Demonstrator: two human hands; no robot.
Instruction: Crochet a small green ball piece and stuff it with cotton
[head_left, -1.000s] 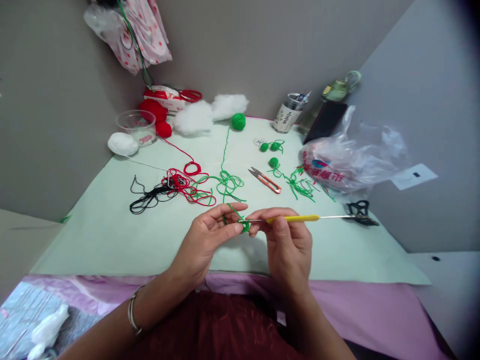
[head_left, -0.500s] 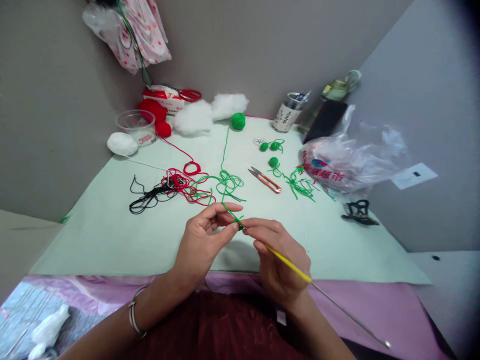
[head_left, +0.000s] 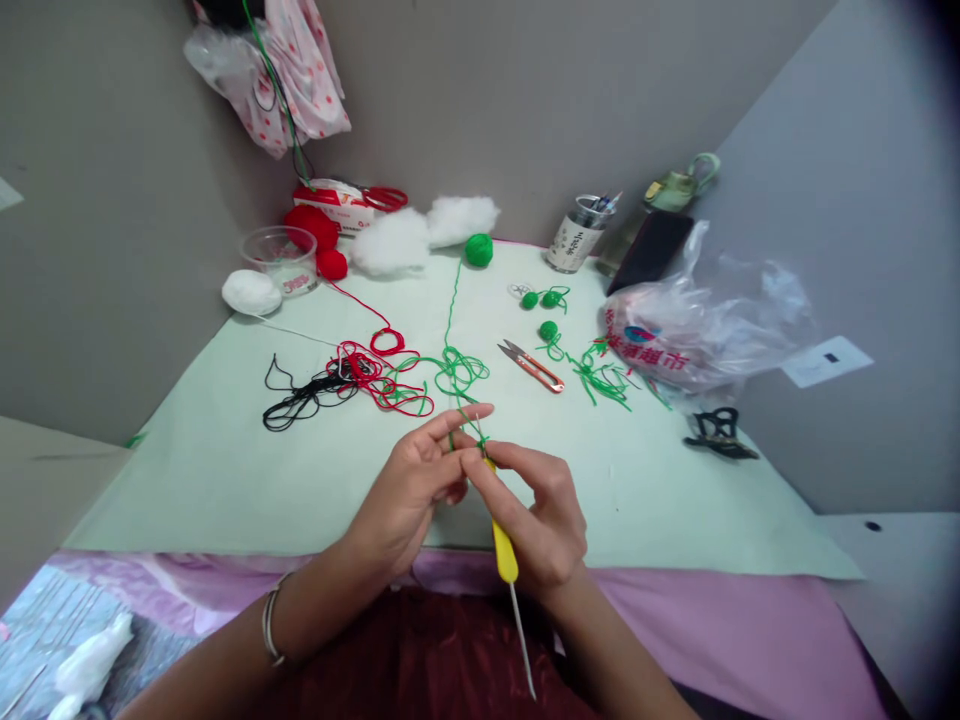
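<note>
Thumb and fingers of my left hand (head_left: pixel 412 475) pinch a small green crochet piece, now mostly hidden between the fingertips. Green yarn (head_left: pixel 455 392) runs over its raised index finger, back to a loose tangle and a green yarn ball (head_left: pixel 479 250). My right hand (head_left: pixel 540 515) is closed on a crochet hook (head_left: pixel 503 545) with a yellow grip. The hook's thin tip points away from me, at the green stitches, and its long metal back end slants toward my lap. The two hands touch at the fingertips.
Thread snips (head_left: pixel 534 368) lie beyond my hands, beside small green crocheted balls (head_left: pixel 548 330) and yarn scraps (head_left: pixel 604 378). Red yarn (head_left: pixel 386 375) and black yarn (head_left: pixel 300 395) tangle at left. A plastic bag (head_left: pixel 675 320) and a black hair clip (head_left: pixel 720 434) are at right.
The crochet hook has swung from lying sideways to pointing away from me, its back end now toward my lap. My right hand has turned with it; my left keeps its pinch.
</note>
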